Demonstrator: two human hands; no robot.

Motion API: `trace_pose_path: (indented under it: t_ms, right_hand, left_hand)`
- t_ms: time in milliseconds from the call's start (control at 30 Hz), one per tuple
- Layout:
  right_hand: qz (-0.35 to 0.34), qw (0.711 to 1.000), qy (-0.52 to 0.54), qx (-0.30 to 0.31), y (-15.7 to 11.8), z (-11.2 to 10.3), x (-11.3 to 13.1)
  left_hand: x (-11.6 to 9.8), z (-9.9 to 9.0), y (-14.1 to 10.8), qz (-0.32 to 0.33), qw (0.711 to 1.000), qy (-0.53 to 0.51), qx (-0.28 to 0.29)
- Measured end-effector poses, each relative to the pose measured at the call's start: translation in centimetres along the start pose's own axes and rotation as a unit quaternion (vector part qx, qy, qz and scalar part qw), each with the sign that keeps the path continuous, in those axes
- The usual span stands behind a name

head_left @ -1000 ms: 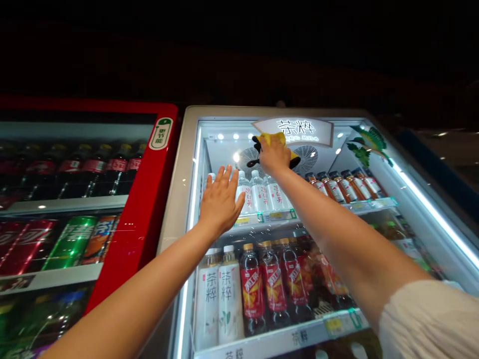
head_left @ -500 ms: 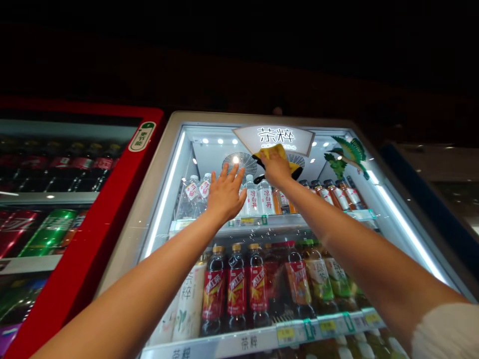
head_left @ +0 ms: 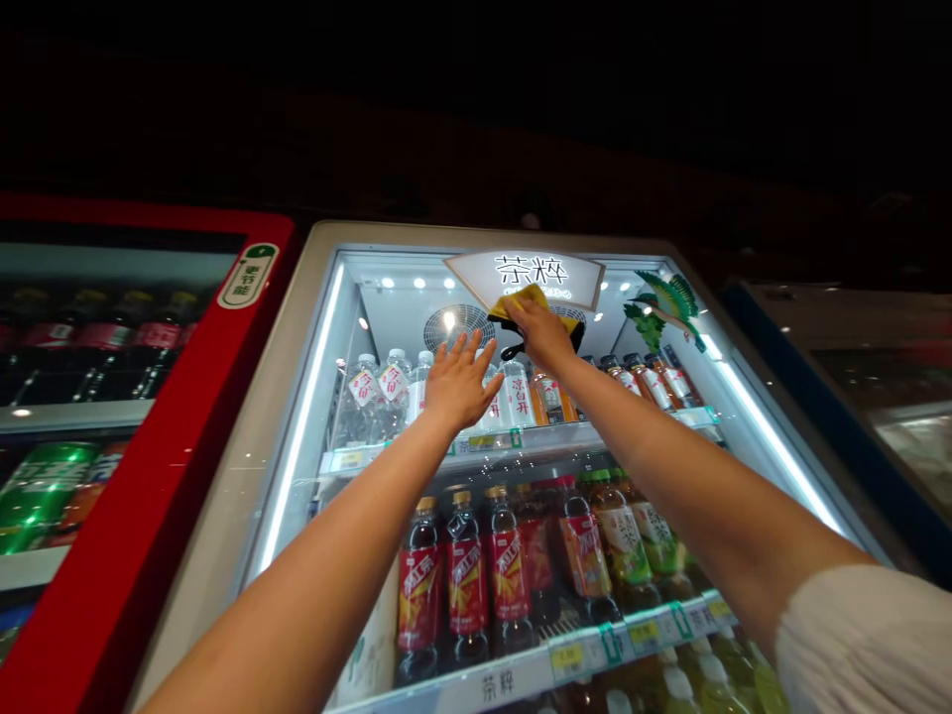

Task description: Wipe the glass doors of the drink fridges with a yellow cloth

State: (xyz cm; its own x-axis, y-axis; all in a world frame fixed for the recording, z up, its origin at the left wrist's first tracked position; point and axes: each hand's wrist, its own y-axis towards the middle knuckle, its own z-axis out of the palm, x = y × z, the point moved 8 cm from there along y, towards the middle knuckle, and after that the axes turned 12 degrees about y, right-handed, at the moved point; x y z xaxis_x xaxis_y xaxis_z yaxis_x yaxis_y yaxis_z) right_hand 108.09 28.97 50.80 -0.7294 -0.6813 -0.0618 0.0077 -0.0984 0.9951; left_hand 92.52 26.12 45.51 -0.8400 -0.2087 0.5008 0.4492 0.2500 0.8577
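My right hand (head_left: 545, 332) is closed on a yellow and black cloth (head_left: 530, 297), held against the glass door just under the lit fan-shaped sign (head_left: 532, 273). Beside it, my left hand (head_left: 462, 382) lies with fingers spread, palm toward the same glass. Behind the glass stand clear water bottles (head_left: 394, 387) and brown drink bottles (head_left: 647, 382) on the upper shelf. Red-labelled tea bottles (head_left: 466, 570) fill part of the shelf below. My left hand hides some of the water bottles.
A red-framed cooler (head_left: 149, 516) with dark bottles and cans stands to the left. On the glass at the upper right is a green bird-shaped decoration (head_left: 665, 307). Another cabinet (head_left: 855, 397) stands at the right, dim. Bright light strips run down both sides of the middle cooler.
The view has shifted a little, so the coolers appear farther left. Against the glass, my left hand has moved slightly right, closer to the cloth. My right hand still grips the cloth below the sign.
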Motion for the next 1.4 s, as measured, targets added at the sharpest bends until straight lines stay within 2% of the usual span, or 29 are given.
trace_pose_path:
  t_ms: [67, 100, 200, 267, 333, 433, 500, 633, 700, 733, 800, 867, 900, 967, 1067, 1133, 1167, 1233, 1300, 1400]
  right_hand:
    - [-0.008, 1.0, -0.021, 0.014, 0.5, -0.1, 0.3]
    - [0.01, 0.999, -0.035, 0.005, 0.5, -0.5, -0.1]
    - [0.116, 0.989, -0.072, -0.062, -0.6, -2.0, -1.9]
    - [0.151, 0.981, -0.093, -0.081, -1.7, -2.0, -1.9]
    - [0.124, 0.985, -0.099, -0.066, -2.1, -1.3, -1.2]
    - [0.036, 0.995, -0.086, -0.025, -1.8, -1.1, -0.9]
    - [0.019, 0.996, -0.084, -0.014, -1.6, -2.4, -2.6]
    - [0.125, 0.985, -0.111, -0.042, -3.0, -6.2, -8.6]
    - [0.145, 0.981, -0.124, -0.043, -4.1, -6.8, -10.0]
    - [0.126, 0.984, -0.125, -0.034, -4.5, -6.6, -9.9]
    - [0.035, 0.993, -0.111, 0.001, -4.7, -5.7, -8.8]
    - [-0.061, 0.993, -0.091, 0.043, -4.6, -5.1, -7.9]
    - [-0.085, 0.991, -0.085, 0.056, -4.3, -5.3, -8.0]
    - [-0.062, 0.993, -0.091, 0.053, -3.8, -6.5, -9.5]
    - [0.066, 0.991, -0.116, -0.003, -4.0, -9.1, -12.9]
    - [0.108, 0.985, -0.13, -0.022, -4.9, -9.8, -13.8]
    - [0.096, 0.986, -0.133, -0.015, -5.2, -9.7, -13.7]
    - [0.021, 0.991, -0.13, 0.018, -5.4, -9.1, -12.9]
    - [-0.035, 0.991, -0.119, 0.042, -5.0, -9.3, -13.2]
    - [0.002, 0.993, -0.117, 0.021, -4.2, -11.5, -16.9]
  left_hand:
    - [-0.1, 0.1, -0.1, -0.007, 1.0, 0.0, -0.011]
    - [-0.1, 0.2, -0.2, -0.01, 1.0, 0.0, -0.016]
    - [-0.5, 0.3, -0.2, -0.014, 1.0, -0.003, -0.025]
    - [-0.6, 0.3, -0.2, -0.015, 0.999, -0.007, -0.03]
    - [-0.6, 0.2, -0.2, -0.015, 0.999, -0.009, -0.036]
    - [-0.4, 0.2, -0.1, -0.011, 0.999, -0.005, -0.039]
    - [-0.2, 0.2, 0.0, -0.007, 0.999, 0.006, -0.031]
    - [-0.2, -0.2, 0.1, 0.0, 1.0, 0.022, -0.016]
    - [-0.5, -0.6, 0.3, -0.014, 1.0, 0.018, -0.021]
    - [-0.8, -0.8, 0.4, -0.03, 0.999, 0.013, -0.025]
    - [-1.5, -1.2, 0.7, -0.079, 0.996, 0.001, -0.034]
    - [-2.9, -1.5, 1.1, -0.112, 0.993, -0.011, -0.042]
    - [-4.0, -1.6, 1.3, -0.113, 0.992, -0.016, -0.045]
    - [-6.5, -1.7, 1.6, -0.089, 0.995, -0.024, -0.044]
    - [-10.4, -1.7, 1.6, -0.039, 0.998, -0.034, -0.042]
    - [-12.6, -1.8, 1.6, -0.015, 0.998, -0.041, -0.048]
    - [-13.6, -1.9, 1.6, -0.006, 0.998, -0.045, -0.052]
    - [-15.8, -2.1, 1.9, 0.012, 0.997, -0.046, -0.058]
    - [-17.8, -2.2, 2.5, 0.03, 0.997, -0.044, -0.054]
    - [-20.4, -2.3, 3.3, 0.047, 0.997, -0.042, -0.037]
